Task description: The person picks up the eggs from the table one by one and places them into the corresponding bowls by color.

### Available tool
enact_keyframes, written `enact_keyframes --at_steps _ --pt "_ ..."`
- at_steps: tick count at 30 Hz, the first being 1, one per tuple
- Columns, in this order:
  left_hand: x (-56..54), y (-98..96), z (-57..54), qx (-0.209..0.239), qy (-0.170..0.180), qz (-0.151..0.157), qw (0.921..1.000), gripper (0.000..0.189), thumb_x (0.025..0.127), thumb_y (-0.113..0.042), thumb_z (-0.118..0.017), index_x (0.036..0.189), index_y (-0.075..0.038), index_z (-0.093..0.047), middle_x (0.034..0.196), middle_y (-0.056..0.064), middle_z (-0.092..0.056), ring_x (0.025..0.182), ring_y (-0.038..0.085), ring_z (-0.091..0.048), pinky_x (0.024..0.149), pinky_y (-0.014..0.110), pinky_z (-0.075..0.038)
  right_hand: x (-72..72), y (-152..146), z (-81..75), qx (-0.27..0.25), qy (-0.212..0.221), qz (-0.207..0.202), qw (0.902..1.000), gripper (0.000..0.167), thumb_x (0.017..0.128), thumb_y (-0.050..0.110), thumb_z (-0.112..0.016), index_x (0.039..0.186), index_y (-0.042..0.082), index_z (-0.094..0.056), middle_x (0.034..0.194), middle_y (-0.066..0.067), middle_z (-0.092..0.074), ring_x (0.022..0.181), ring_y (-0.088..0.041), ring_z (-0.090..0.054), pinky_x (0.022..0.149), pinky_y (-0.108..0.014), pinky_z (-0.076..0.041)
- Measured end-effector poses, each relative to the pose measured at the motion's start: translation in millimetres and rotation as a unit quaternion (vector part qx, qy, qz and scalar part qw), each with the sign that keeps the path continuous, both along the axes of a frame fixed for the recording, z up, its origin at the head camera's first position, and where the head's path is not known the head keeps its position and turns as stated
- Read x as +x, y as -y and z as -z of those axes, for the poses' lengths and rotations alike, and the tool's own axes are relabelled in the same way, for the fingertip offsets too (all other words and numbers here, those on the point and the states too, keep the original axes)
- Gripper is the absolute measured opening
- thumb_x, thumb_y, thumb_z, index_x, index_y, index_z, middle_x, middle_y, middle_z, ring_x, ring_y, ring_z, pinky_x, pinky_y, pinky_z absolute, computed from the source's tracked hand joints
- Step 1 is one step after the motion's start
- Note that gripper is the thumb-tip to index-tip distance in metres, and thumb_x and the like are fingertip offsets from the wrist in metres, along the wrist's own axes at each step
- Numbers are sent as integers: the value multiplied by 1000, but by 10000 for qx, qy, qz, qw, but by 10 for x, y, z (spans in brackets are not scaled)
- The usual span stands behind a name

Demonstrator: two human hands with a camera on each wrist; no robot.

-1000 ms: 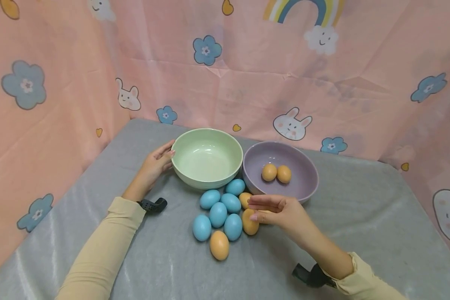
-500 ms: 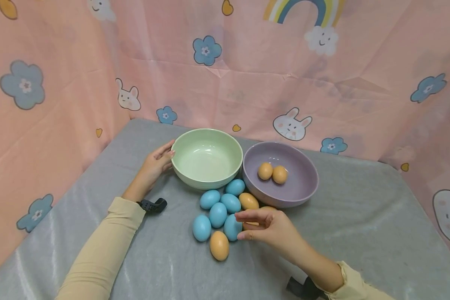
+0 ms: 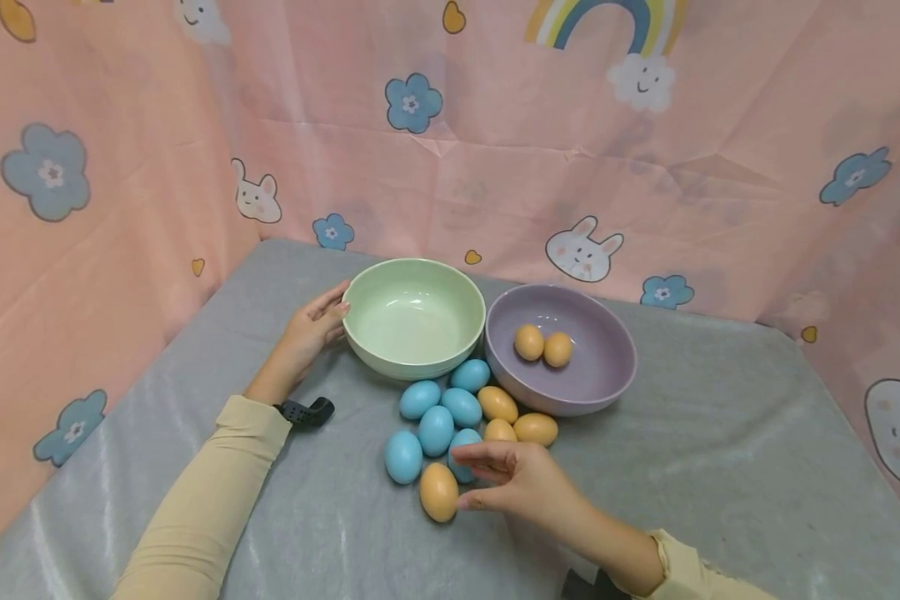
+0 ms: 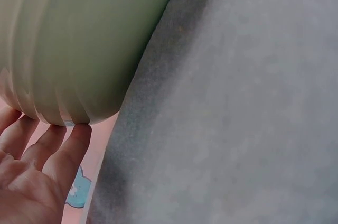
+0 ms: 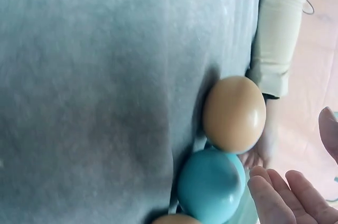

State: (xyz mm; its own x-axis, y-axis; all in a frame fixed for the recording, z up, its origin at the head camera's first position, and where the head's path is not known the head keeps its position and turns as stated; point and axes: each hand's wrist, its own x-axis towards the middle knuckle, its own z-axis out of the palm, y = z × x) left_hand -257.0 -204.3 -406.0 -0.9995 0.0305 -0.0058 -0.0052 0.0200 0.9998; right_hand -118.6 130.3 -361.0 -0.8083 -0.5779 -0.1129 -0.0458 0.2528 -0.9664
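Note:
My left hand rests its fingertips against the outer left side of the pale green bowl; in the left wrist view its extended fingers meet the ribbed wall. Near the group of eggs, my right hand hovers with thumb and fingers apart and nothing between them. Its thumb is right beside the nearest orange egg, and its fingers overlap a blue egg in the head view. From the right wrist, that orange egg sits against a blue egg, with the hand at lower right.
Beside the green bowl stands a purple bowl with two orange eggs inside. Several blue eggs and orange eggs lie before the bowls on the grey cloth. A pink patterned curtain surrounds the table.
My right hand has moved from beside the purple bowl toward the nearest orange egg. The two eggs in the purple bowl have rolled slightly left. My left hand has stayed put.

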Motion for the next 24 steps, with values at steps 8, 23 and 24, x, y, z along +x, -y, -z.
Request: enact_keyframes --at_steps 8,23,24 --pt "11 -3 2 -27 -34 -18 10000 57 105 -28 -51 157 -15 -32 163 6 -33 145 23 -40 101 16 -51 48 36 85 113 -355 -129 9992 49 77 8 -84 118 -12 -66 120 -26 -68 118 -40 -63 97 -29 -57" --pt "-1 7 22 -53 -67 11 10000 58 105 -30 -51 157 -15 -31 162 5 -33 146 22 -40 103 18 -50 49 100 146 593 -1847 -617 9791 51 76 15 -86 119 -6 -69 118 -17 -72 113 -16 -67 96 -24 -57" --pt "-3 6 24 -40 -70 7 10000 58 105 -30 -51 157 -15 -31 163 5 -33 146 22 -40 103 18 -50 49 108 152 589 -1865 -633 9786 50 76 14 -86 118 -6 -69 118 -17 -72 113 -16 -67 96 -25 -57"
